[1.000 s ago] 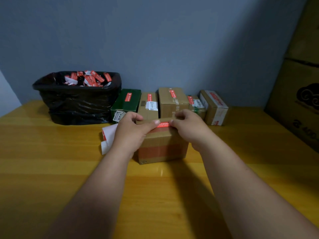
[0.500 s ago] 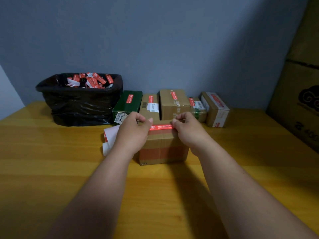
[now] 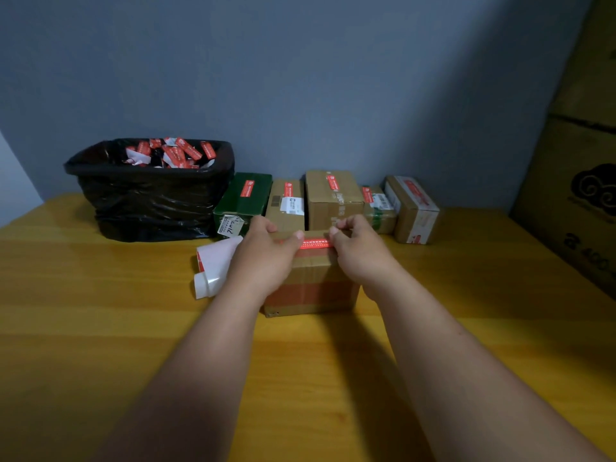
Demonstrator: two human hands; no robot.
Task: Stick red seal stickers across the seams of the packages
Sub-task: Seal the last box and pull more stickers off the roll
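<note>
- A red seal sticker [image 3: 315,243] lies along the top front edge of a brown cardboard box [image 3: 311,281] standing on the yellow wooden table [image 3: 466,295].
- The left hand [image 3: 266,258] pinches the sticker's left end; the right hand [image 3: 358,251] pinches its right end.
- Behind stands a row of sealed packages [image 3: 333,198]; left, a white backing sheet [image 3: 215,265] and a black-lined bin [image 3: 150,195].

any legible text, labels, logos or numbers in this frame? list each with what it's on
None reads clearly.
Red seal sticker on the front box: white print, blurred.
Stickers on the back-row packages: too small.
White label on the green box: handwriting, illegible.
Large carton at right: cloud logo, partial characters, cut off.
</note>
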